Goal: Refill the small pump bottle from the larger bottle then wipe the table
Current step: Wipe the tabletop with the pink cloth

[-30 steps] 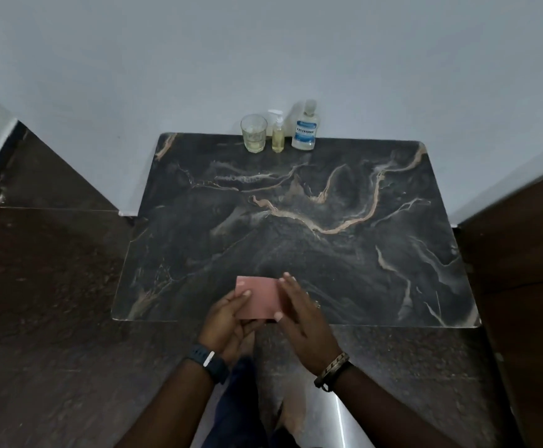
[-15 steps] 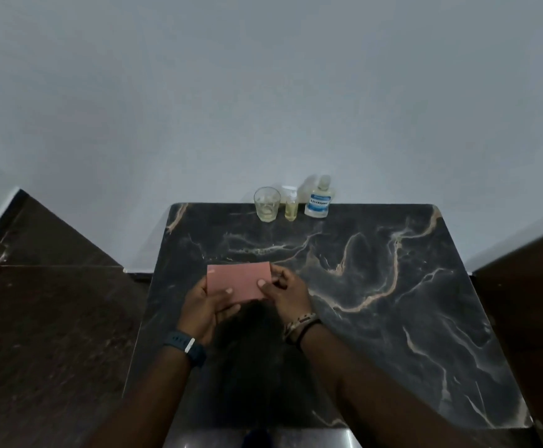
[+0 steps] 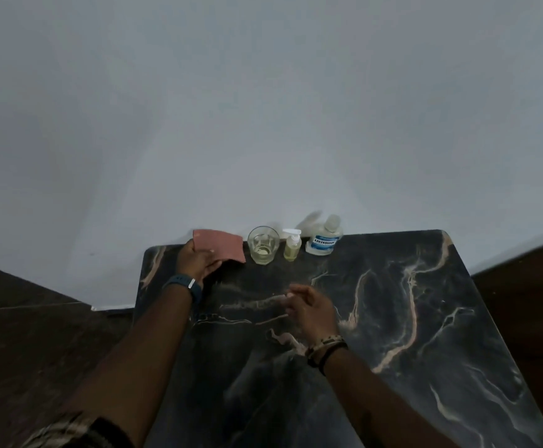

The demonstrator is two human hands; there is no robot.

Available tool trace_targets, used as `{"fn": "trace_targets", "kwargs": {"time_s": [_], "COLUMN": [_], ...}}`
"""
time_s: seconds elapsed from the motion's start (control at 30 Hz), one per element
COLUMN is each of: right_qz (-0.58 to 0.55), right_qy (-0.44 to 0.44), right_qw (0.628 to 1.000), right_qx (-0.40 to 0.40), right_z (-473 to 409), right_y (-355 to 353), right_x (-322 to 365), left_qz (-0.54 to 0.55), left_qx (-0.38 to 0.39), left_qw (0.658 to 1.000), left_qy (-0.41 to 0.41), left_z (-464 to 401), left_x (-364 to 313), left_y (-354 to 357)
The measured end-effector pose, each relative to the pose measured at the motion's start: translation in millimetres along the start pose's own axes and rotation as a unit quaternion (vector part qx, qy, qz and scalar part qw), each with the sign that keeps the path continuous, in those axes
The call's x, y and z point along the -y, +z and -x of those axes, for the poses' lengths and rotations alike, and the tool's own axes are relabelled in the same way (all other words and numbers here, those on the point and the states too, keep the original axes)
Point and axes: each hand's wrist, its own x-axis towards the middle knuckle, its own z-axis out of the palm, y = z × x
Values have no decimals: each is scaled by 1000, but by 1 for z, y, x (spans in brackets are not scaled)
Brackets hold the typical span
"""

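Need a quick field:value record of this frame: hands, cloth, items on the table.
left hand: holds the pink cloth at the table's far left corner
right hand: empty, fingers loosely open, over the middle of the table
glass: upright at far edge, a little liquid in the bottom
small pump bottle: upright, pump on, yellowish liquid inside
larger bottle: upright, Listerine label, right of the pump bottle
row order from left: cloth, glass, pump bottle, larger bottle

Dim, flat light; wide-angle warp at edges; right hand (image 3: pixel 312 310) motion-blurred
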Motion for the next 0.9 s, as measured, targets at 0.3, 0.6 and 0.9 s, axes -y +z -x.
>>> {"fn": "trace_targets", "kwargs": {"time_s": [0.3, 0.6, 0.9], "right_qz": [-27, -40, -27], "right_qy": [27, 22, 17], "right_qw": [999, 999, 999], "right_qx": [-16, 0, 7], "right_z": [-9, -7, -2], "right_y": [-35, -21, -25], "right_x": [-10, -12, -14], "left_qz": [-164, -303, -488], "left_qx": [-93, -99, -110], "left_qw": [981, 948, 860], "left_qy": [-34, 26, 101], "left_z": [-22, -12, 0], "left_x": [11, 13, 10], "left_y": [9, 7, 5]}}
